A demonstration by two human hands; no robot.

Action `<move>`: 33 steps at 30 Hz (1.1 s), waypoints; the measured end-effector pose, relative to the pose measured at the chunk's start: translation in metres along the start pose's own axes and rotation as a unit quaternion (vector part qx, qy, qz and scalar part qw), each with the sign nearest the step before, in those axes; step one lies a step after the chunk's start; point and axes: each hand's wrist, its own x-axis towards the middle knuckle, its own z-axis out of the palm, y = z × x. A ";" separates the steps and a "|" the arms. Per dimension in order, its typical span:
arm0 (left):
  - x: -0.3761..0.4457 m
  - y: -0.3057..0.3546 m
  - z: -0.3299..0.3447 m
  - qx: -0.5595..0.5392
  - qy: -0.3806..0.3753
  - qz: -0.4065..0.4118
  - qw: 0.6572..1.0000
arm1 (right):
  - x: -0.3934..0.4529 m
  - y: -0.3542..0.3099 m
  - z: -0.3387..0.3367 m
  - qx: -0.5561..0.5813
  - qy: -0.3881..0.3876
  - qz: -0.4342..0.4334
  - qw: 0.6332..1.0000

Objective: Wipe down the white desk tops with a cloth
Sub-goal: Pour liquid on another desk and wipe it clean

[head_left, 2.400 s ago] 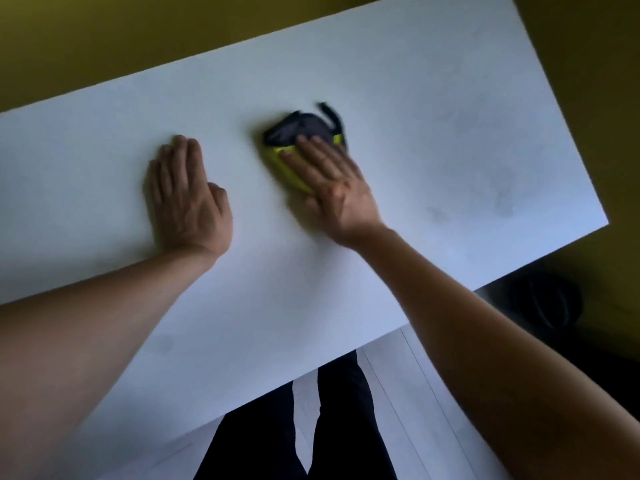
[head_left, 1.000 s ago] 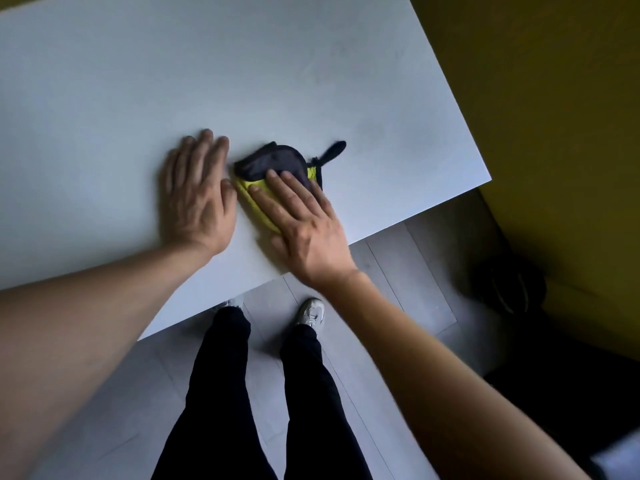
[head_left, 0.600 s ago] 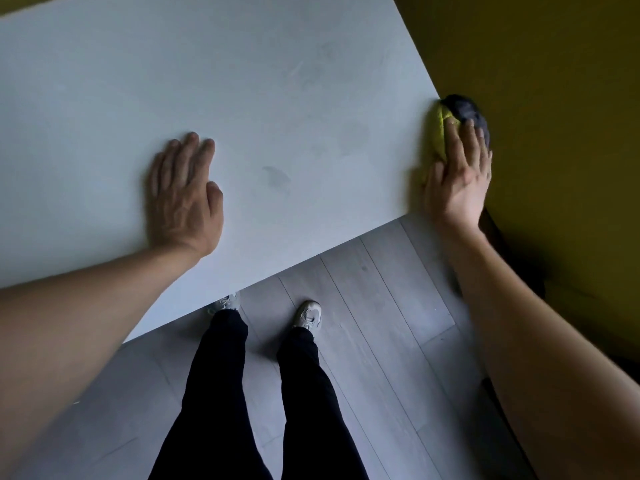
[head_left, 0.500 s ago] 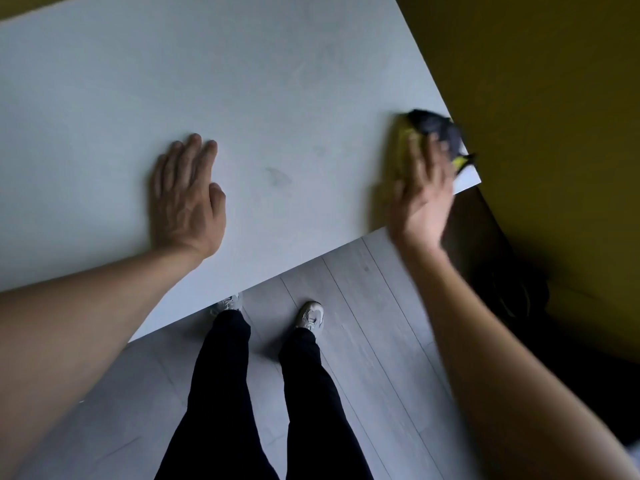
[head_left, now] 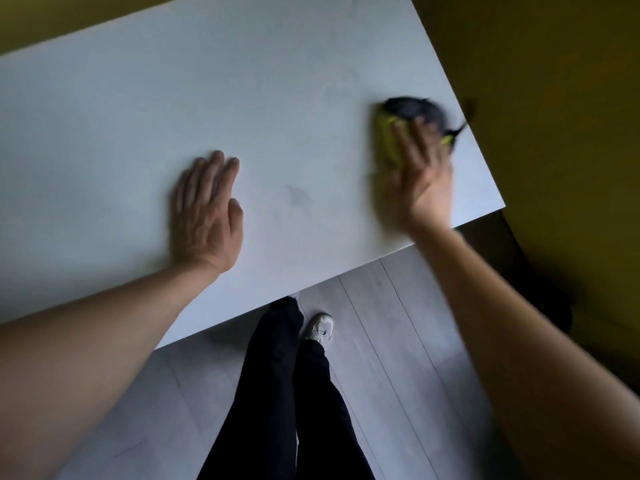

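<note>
— What colour is the desk top [head_left: 242, 98]?

— White, plain, with a faint grey smudge [head_left: 297, 195] near the middle. In this light it reads slightly bluish.

— And the cloth [head_left: 398, 133]?

— Two colours: yellow-green on the near part, dark navy or black on the far part. It is blurred, so I can't tell any pattern.

— The surroundings?

— The wall [head_left: 554, 98] is a dull olive-yellow. The floor [head_left: 381, 358] is pale grey planks with thin dark seams. The trousers [head_left: 287, 393] are plain black, the shoe [head_left: 320, 328] white.
</note>
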 end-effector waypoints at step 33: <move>-0.001 0.005 0.003 0.000 0.028 -0.109 0.994 | 0.085 -0.085 0.059 -0.006 0.074 0.003 0.997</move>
